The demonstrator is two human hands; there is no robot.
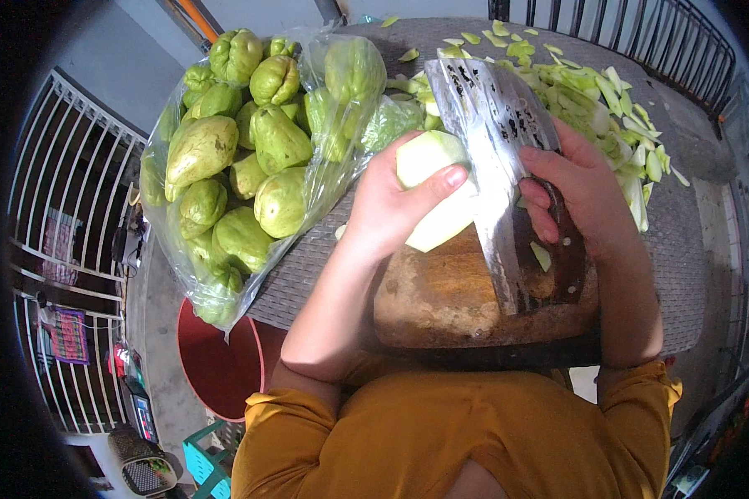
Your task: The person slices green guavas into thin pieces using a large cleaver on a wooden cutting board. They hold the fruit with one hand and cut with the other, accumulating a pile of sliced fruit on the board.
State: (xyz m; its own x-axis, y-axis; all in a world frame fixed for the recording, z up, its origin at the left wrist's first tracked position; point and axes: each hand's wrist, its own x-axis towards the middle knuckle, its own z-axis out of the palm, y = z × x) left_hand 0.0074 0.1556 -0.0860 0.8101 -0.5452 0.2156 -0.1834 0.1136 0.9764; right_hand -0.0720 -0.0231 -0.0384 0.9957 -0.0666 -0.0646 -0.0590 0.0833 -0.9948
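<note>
My left hand (399, 199) grips a peeled, pale green chayote (440, 215), thumb across its near face, above a worn wooden chopping board (437, 299). Just right of the chayote, my right hand (577, 181) is closed around a large metal cleaver (484, 131) with a dark riveted handle. The blade stands beside the chayote; whether they touch is hard to tell. A small green peel (542, 256) shows near the handle. Unpeeled chayotes (281, 137) fill a clear plastic bag (331, 199) on the left.
Green peelings (587, 100) lie in a heap at the far right of the grey woven-textured table (677, 268). Below the bag, past the table's near left edge, stands a red bucket (215, 368), with a teal plastic basket (206, 465) under it. Metal railings (680, 43) rise behind the table.
</note>
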